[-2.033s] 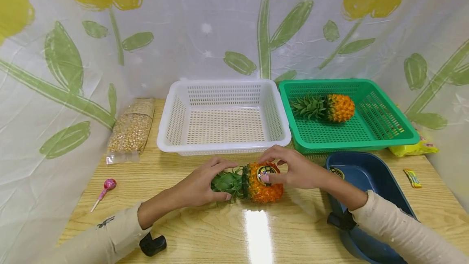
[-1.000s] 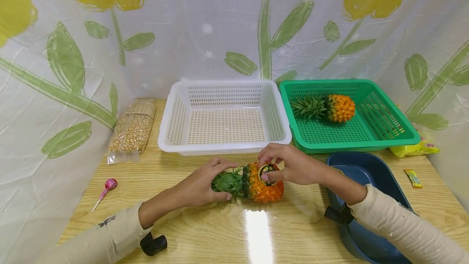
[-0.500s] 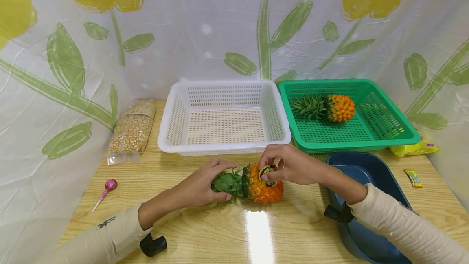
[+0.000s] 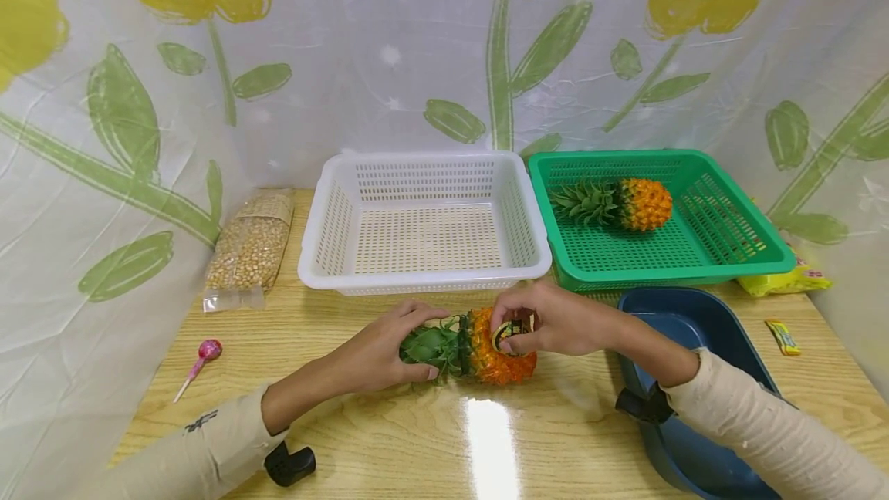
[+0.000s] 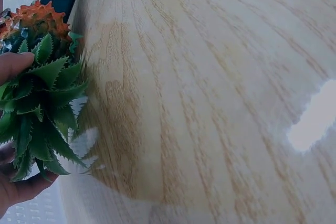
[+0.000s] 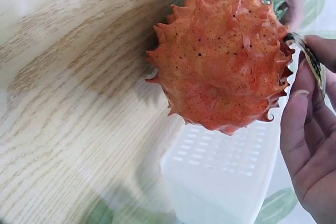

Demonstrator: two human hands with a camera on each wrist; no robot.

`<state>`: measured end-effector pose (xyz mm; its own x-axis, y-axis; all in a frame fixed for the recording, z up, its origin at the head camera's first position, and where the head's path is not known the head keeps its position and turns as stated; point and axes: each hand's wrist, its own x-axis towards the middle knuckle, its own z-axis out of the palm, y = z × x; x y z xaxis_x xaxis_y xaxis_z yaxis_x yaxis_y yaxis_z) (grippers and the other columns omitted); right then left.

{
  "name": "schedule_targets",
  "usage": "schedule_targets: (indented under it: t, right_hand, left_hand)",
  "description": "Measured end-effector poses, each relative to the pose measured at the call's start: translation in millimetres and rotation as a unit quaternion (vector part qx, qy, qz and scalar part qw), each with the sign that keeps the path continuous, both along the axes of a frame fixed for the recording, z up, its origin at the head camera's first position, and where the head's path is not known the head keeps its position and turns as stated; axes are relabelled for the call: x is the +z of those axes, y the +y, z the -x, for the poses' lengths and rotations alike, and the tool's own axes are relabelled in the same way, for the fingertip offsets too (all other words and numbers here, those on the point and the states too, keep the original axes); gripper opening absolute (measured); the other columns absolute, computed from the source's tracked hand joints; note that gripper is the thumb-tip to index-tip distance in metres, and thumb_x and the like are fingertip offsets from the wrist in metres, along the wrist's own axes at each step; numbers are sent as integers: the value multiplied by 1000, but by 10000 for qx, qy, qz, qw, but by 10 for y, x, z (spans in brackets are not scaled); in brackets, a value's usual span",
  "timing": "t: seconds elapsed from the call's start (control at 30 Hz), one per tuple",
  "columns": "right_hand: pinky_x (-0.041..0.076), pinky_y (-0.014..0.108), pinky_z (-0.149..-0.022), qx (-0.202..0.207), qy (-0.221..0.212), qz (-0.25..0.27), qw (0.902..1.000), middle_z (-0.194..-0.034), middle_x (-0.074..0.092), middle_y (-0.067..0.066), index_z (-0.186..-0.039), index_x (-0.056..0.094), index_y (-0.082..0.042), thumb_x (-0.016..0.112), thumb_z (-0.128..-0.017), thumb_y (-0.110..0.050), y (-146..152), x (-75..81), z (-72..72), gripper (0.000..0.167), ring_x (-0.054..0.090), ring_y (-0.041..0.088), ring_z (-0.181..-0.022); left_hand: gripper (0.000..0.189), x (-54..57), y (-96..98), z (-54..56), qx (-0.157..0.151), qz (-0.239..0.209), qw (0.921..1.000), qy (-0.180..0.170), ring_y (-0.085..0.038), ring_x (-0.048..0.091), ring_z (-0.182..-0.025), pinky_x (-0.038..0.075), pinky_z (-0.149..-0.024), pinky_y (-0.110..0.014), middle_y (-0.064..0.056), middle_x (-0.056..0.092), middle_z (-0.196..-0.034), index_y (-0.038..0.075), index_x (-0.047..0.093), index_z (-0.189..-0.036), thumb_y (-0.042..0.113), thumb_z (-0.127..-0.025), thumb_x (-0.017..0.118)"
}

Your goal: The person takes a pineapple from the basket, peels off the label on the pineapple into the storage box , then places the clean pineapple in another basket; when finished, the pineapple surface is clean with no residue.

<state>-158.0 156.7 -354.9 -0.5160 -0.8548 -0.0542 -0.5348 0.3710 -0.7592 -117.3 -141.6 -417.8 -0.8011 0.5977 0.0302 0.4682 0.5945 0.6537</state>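
Note:
A small orange pineapple point(image 4: 486, 365) with a green crown lies on its side on the table. My left hand point(image 4: 378, 349) grips its crown; in the left wrist view the thumb and fingers sit on either side of the leaves point(image 5: 44, 100). Over the fruit, my right hand point(image 4: 556, 320) pinches a round black-and-gold sticker point(image 4: 509, 334) between thumb and fingers. The right wrist view shows the sticker point(image 6: 314, 65) edge-on, lifted along much of its length beside the spiky orange body point(image 6: 220, 61). One end of it still seems to touch the fruit.
Behind the hands stand a white basket point(image 4: 424, 282) and a green basket point(image 4: 667, 275) holding another pineapple point(image 4: 642, 205). A dark blue bin point(image 4: 694, 330) is under the right forearm. Around them lie a bag of corn kernels point(image 4: 250, 245), a lollipop point(image 4: 207, 351) and a small yellow packet point(image 4: 782, 338).
The right hand's fingers have curled in around the sticker's edge, and the sticker, flat on the fruit before, now tilts up from it. The left hand and the pineapple have stayed put.

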Motion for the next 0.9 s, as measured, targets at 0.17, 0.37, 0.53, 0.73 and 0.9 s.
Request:
schedule_targets:
  t: [0.17, 0.37, 0.53, 0.73, 0.9]
  right_hand:
    - [54, 30, -63, 104, -162, 35, 9998, -98, 67, -8, -106, 69, -21, 68, -98, -22, 32, 17, -2, 8, 57, 8, -78]
    - [52, 26, -58, 161, -464, 248, 9985, -100, 66, -1, -108, 68, -17, 68, -97, -16, 107, 45, -10, 11, 56, 8, -76]
    - [51, 25, -56, 104, -564, 281, 9980, -97, 68, 0, -109, 69, -16, 69, -96, -16, 189, 50, -18, 13, 58, 7, -75]
    - [48, 24, -52, 71, -668, 299, 9973, -102, 70, 2, -115, 68, -14, 68, -97, -17, 310, 38, -23, 18, 54, 6, -69]
    - [47, 24, -52, 70, -620, 341, 9975, -103, 71, 3, -117, 67, -14, 66, -98, -17, 432, 55, -45, 19, 52, 7, -65]
  left_hand:
    - [78, -11, -4, 2, 11, -22, 10000, 26, -18, 56, -109, 52, -86, -36, -7, 54, -133, 21, 47, -148, 31, -81, 85]
    - [77, -12, -13, 6, -3, -29, 10000, -43, -19, 56, -111, 52, -88, -38, -7, 53, -135, 23, 46, -149, 32, -82, 84]
    - [78, -1, -19, 9, -3, 5, 10000, -86, -17, 56, -107, 52, -85, -36, -6, 53, -135, 23, 45, -150, 33, -83, 83]
    - [79, 5, -19, 11, 27, 8, 9998, -185, -14, 55, -101, 51, -80, -31, -6, 52, -133, 23, 45, -150, 33, -82, 83]
    - [79, -7, -14, 10, 50, 22, 9998, -192, -16, 56, -105, 51, -83, -33, -6, 52, -134, 23, 45, -150, 33, -82, 83]
